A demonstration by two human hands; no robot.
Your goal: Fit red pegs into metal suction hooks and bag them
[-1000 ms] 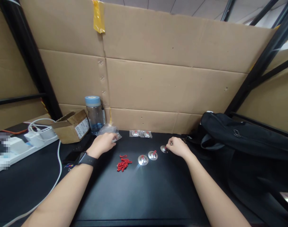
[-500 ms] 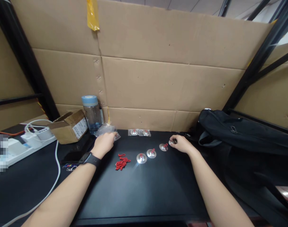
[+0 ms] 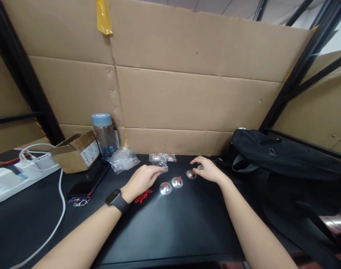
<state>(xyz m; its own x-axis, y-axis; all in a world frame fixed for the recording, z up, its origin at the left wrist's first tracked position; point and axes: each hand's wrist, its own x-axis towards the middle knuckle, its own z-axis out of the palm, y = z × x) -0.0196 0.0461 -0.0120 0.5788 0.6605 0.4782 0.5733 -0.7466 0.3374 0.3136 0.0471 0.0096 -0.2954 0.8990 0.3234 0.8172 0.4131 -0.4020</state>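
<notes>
My left hand (image 3: 144, 177), with a dark watch on its wrist, pinches a small clear plastic bag (image 3: 161, 164) in front of the packed pair. My right hand (image 3: 208, 170) has thumb and forefinger apart around the last of several small silver cymbals with red cord loops; this cymbal (image 3: 200, 167) is partly hidden by the fingers. Beside it lies another cymbal (image 3: 191, 174), close to the right thumb. A third cymbal (image 3: 177, 182) and the nearest cymbal (image 3: 165, 188) continue the slanting row. Red cords (image 3: 143, 196) lie in a heap, partly covered by my left hand.
Two bagged cymbals (image 3: 156, 157) lie at the back by the cardboard wall (image 3: 165, 101). On the left are crumpled clear bags (image 3: 122, 160), a bottle (image 3: 103, 136), an open carton (image 3: 72, 155), a phone (image 3: 88, 185) and a power strip (image 3: 21, 175). A black backpack (image 3: 288, 164) stands right.
My left hand has moved right from the heap of clear bags, carrying one bag. My right hand's fingers have spread and shifted slightly left at the last cymbal. The view has shifted a little.
</notes>
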